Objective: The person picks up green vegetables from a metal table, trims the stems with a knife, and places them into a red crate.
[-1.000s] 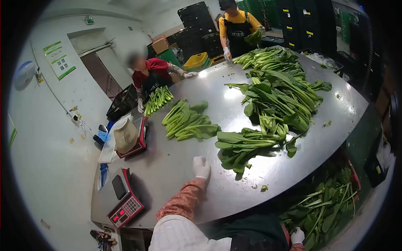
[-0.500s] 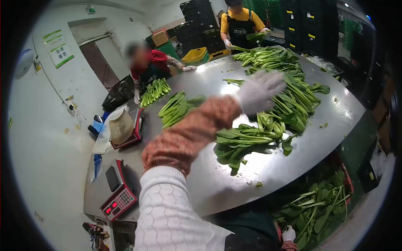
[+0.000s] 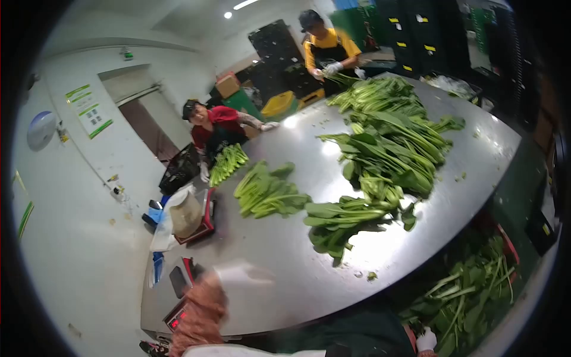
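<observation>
My left hand, in a white glove with a patterned orange sleeve cover, is above the near left of the metal table. Motion smears its fingers, and I see nothing in it. Closest to it is a red scale, partly behind the sleeve. Low on the right, my gloved right hand looks closed beside a crate of loose leafy greens; what it holds, if anything, I cannot make out. Trimmed greens lie on the table, with another bunch to their left.
A large heap of greens covers the far right of the table. A second scale bears a pale container. Across the table stand a person in red beside a bunch and a person in yellow handling greens.
My left hand has swung from over the heap of greens back to the near left, by the scale. The view has tilted. The person in yellow has brought their hands together.
</observation>
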Demonstrator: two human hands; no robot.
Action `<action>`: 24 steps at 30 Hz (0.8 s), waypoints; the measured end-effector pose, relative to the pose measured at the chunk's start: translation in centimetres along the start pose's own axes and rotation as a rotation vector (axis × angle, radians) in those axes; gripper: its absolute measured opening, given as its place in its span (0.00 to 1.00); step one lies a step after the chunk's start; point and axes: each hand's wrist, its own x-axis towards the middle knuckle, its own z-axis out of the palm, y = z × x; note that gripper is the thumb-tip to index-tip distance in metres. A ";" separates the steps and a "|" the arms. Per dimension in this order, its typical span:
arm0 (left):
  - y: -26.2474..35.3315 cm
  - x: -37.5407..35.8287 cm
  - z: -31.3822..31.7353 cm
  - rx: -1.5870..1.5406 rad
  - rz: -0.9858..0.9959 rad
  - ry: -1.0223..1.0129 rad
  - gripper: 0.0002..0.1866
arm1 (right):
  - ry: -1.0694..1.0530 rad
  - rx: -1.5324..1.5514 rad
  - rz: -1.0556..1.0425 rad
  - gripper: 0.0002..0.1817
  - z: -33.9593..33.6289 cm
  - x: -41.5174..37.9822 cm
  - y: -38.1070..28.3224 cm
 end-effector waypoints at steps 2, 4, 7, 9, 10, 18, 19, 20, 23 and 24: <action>4.6 1.2 6.9 -0.568 0.194 -0.045 0.27 | -0.156 -0.114 0.074 0.18 -4.4 -1.5 -3.5; 5.0 3.4 13.5 -0.502 -0.021 0.332 0.33 | -0.125 -0.085 0.001 0.17 -3.0 -0.6 -2.1; 2.7 4.1 18.6 0.278 -0.213 0.735 0.36 | -0.123 -0.093 -0.008 0.16 -3.9 0.0 -2.7; 0.1 5.0 22.2 0.103 -0.189 0.791 0.37 | -0.141 -0.088 0.000 0.16 -3.6 -0.5 -2.3; -0.7 5.5 23.6 0.082 -0.190 0.830 0.37 | -0.142 -0.072 -0.004 0.16 -3.2 -0.5 -1.8; -1.3 6.4 25.3 0.065 -0.207 0.857 0.38 | -0.166 -0.104 0.082 0.18 -3.2 -0.6 -2.9; -1.2 6.4 25.3 0.064 -0.214 0.849 0.38 | -0.167 -0.100 0.086 0.18 -3.1 -0.3 -2.7; -1.2 6.4 25.4 0.069 -0.216 0.846 0.38 | -0.181 -0.091 0.089 0.19 -2.9 -0.2 -2.5; -1.2 6.5 25.2 0.084 -0.215 0.849 0.38 | -0.190 -0.123 0.095 0.19 -3.0 -0.2 -2.7; -1.2 6.5 25.1 0.085 -0.212 0.853 0.38 | -0.184 -0.123 0.082 0.19 -2.9 -0.1 -2.7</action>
